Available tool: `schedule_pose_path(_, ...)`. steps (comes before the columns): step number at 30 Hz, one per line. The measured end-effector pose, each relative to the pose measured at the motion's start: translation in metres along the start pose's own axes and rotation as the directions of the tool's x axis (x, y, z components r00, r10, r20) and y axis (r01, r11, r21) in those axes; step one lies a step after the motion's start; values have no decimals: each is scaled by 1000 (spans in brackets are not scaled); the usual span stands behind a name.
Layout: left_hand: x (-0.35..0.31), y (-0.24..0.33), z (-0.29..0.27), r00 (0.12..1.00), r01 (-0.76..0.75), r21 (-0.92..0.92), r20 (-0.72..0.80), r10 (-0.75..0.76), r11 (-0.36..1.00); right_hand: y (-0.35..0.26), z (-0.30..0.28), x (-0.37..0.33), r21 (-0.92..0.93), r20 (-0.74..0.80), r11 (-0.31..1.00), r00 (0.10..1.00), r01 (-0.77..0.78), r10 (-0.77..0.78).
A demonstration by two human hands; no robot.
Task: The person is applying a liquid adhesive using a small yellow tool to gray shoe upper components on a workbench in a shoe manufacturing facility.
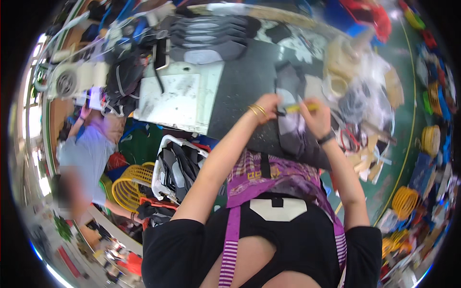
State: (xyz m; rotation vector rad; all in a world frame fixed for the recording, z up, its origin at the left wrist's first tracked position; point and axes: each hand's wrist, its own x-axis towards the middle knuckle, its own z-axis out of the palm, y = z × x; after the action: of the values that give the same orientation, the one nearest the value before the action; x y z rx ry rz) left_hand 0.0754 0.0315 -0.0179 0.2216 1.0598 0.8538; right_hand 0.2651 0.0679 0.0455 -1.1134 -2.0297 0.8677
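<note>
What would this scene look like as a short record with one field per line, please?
Left hand: at the left edge of the dark-and-grey piece; grip unclear
Right hand: closed around a slim yellow tool, over the piece
Work surface: dark mat beneath the piece
Far side: row of overlapping dark-and-grey pieces
Left of left forearm: white basket holding dark pieces
Co-worker: person in a light shirt, at left
</note>
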Motion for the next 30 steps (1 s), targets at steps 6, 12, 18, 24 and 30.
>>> schedule_pose_path(6,-53,-27,27,392,-814,580,513,764,29,59,-25,-11,0,670,999,742,-46,34)
schedule_pose_path(12,-85,-51,24,803,-572,735,410,433,365,16,-13,19,-334,797,942,520,-43,306)
schedule_pose_path(18,-109,45,-84,623,-775,-467,-448,641,426,7,-18,21,-292,806,949,505,-116,310)
schedule_pose_path(24,-38,97,-186,570,-821,-402,-540,619,405,2,-25,27,-204,714,950,628,-234,309)
schedule_pose_path(30,-15,75,-250,385,65,940,-334,860,336,18,-67,49,206,363,919,898,-336,247)
